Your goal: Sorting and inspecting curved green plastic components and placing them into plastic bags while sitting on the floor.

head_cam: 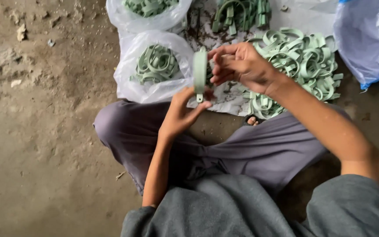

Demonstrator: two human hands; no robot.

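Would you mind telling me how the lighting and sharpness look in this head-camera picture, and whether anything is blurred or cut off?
In the head view, the light is soft and dim, without hard shadows; the right hand and the green clip it holds with the left hand look slightly soft; the blue plastic bag shows mild sheen and is cropped by the frame edge; the loose clip pile is reasonably clear.

Grey sweatshirt sleeves [352, 202] pushed up, loose greyish-purple trousers [259, 149], bare forearms.
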